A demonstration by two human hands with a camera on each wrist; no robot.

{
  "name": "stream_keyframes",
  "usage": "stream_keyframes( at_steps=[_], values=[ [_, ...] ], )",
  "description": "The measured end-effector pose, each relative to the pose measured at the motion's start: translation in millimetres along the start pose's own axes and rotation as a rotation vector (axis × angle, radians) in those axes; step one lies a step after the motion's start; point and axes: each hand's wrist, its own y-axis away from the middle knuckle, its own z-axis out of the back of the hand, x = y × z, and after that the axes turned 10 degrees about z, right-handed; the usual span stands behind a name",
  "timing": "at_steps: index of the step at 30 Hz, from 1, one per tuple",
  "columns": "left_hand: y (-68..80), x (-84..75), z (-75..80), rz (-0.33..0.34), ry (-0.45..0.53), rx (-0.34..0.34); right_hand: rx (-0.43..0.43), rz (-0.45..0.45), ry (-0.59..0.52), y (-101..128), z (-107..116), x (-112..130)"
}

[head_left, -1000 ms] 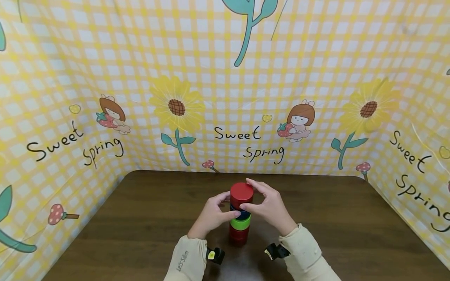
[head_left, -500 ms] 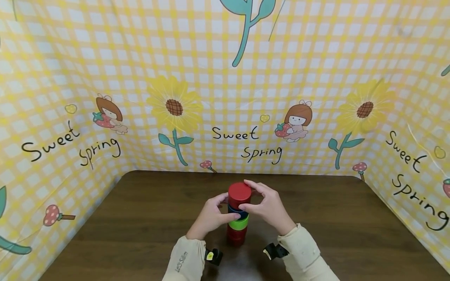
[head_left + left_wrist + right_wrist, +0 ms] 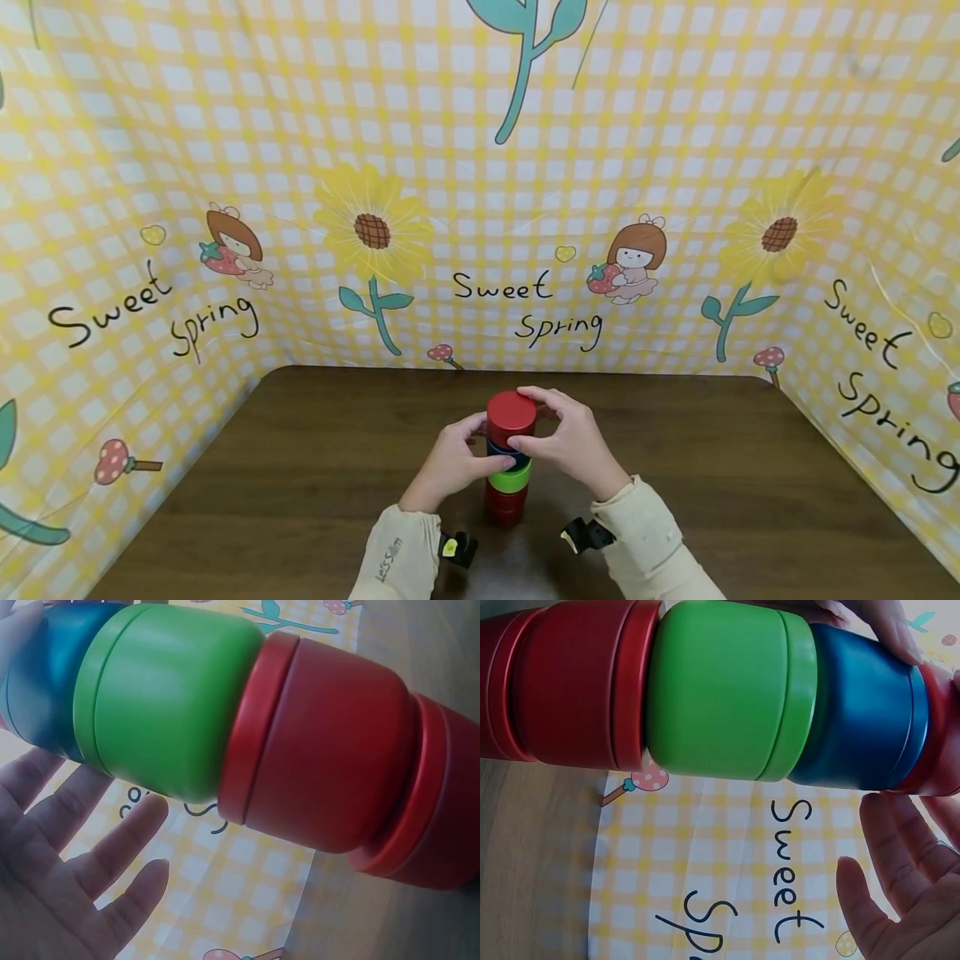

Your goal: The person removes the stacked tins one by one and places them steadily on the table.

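Round lidded canisters form an upright stack in the head view. A red canister (image 3: 512, 411) tops a blue canister (image 3: 866, 709), then a green canister (image 3: 508, 479); two red ones, the upper red canister (image 3: 330, 742) and the bottom red canister (image 3: 442, 799), stand beneath. My left hand (image 3: 446, 462) holds the blue canister from the left, thumb across its front. From the right, my right hand (image 3: 579, 437) holds the top red canister between thumb and fingers. In the wrist views the stack lies sideways, and the bottom two canisters look slightly offset.
The stack stands on a dark brown wooden table (image 3: 337, 450). Yellow-checked cloth (image 3: 480, 208) with printed flowers and lettering hangs behind the table and along both sides. A small black wrist camera (image 3: 459, 547) sits at my left cuff, another wrist camera (image 3: 588, 535) at my right.
The head view shifts slightly between the first two frames. Both hands stay around the stack in nearly the same place; the right fingertips shift a little on the top red canister.
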Motion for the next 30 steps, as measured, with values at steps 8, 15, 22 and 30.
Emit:
stream_keyframes(
  at_steps=[8,15,22,30],
  values=[
    [0.1,0.5,-1.7,0.021,-0.023,-0.012,0.006,-0.024,0.008,1.3,0.9,-1.5],
    [0.2,2.4,-2.4,0.025,-0.035,-0.021,0.006,-0.031,-0.009,2.0,1.0,-1.2],
    [1.0,-0.8,-0.7,0.042,-0.027,0.002,-0.019,0.001,0.003,4.2,4.5,-2.7],
    [0.2,-2.1,3.1,0.091,-0.025,0.012,-0.02,0.025,0.038,7.7,11.2,-3.5]
  ],
)
